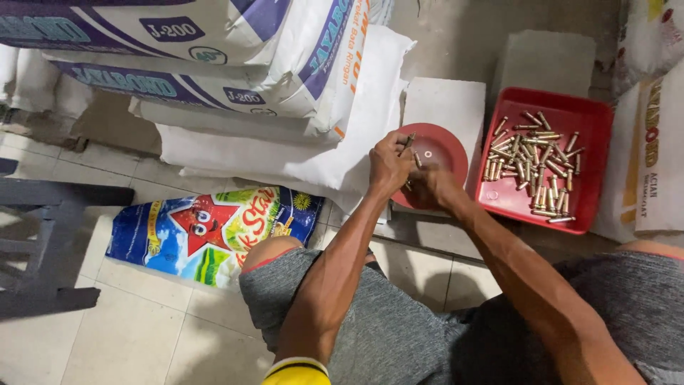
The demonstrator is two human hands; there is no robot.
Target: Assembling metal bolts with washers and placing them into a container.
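Both hands are close together over the round red lid [436,151]. The left hand [388,165] pinches a small brass screw [407,140]; the right hand [433,187] is curled around more.

Small brass-coloured metal piece [408,140] pinched upright at left fingertips; round red dish [443,151] just beyond grip, flat on white block.

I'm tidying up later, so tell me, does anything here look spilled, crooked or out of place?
Nothing looks spilled. The small brass-coloured metal pieces lie in a loose heap inside the red plastic square tray. One oddity: a colourful printed plastic bag lies flat and crumpled on the tiled floor.
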